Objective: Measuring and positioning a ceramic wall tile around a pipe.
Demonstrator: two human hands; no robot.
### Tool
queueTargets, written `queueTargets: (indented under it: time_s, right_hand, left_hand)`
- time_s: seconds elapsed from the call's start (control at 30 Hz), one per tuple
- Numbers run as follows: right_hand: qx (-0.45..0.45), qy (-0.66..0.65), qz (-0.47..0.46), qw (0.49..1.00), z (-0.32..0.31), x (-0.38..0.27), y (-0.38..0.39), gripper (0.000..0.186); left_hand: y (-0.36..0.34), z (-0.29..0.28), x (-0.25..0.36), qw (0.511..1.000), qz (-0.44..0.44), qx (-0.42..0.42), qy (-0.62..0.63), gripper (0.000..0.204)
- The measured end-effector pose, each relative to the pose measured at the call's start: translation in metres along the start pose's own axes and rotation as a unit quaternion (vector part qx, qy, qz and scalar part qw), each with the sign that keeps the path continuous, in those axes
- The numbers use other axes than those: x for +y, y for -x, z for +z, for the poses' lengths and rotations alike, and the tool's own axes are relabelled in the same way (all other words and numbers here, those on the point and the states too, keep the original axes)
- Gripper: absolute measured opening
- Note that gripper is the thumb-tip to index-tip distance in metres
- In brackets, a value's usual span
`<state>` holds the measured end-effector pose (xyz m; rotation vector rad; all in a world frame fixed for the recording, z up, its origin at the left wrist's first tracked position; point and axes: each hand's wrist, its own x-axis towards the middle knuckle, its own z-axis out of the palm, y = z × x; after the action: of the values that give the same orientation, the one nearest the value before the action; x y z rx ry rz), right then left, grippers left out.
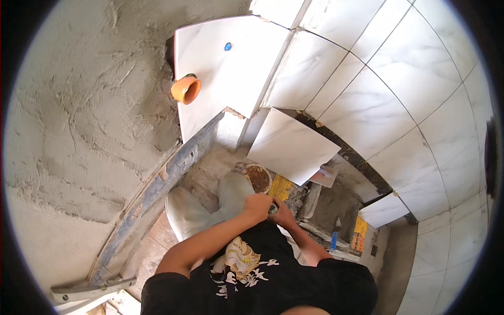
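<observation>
My left hand [257, 206] and my right hand [284, 215] are close together in front of my black shirt. Fingers on both are curled closed. A small dark object [273, 208] shows between them, seemingly in the right hand; its kind is too hidden to tell. Whether the left hand grips it too, I cannot make out. Just beyond the hands stands a round bucket [259, 177] with brownish contents. A loose white marbled tile [292, 145] leans behind it, beside a yellow printed package [281, 187].
An orange pipe end [187, 90] sticks out by a large white tile [236, 63]. Wet mortar coats the left wall [79, 115]. At right are a mortar trough [311, 202], a blue-handled trowel [335, 239] and a tiled wall [378, 100]. A spirit level [94, 289] lies lower left.
</observation>
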<state>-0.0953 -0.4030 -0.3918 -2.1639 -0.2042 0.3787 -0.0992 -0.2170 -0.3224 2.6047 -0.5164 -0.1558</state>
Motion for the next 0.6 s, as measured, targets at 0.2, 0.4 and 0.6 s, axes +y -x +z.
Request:
queueTargets:
  time_s: [0.2,0.4,0.6]
  right_hand:
    - [0.015,-0.027,-0.059,0.998,0.004,-0.052,0.014,0.075]
    - [0.008,-0.033,-0.021,0.999,0.011,-0.075,0.012,0.073]
    - [0.023,-0.038,-0.042,0.998,0.014,-0.086,0.017,0.073]
  left_hand:
    - [0.023,-0.006,-0.017,0.994,0.08,0.07,0.008,0.013]
    - [0.017,-0.008,-0.039,0.995,0.045,0.081,0.038,0.011]
    - [0.021,-0.017,-0.036,0.997,0.019,0.07,0.021,0.013]
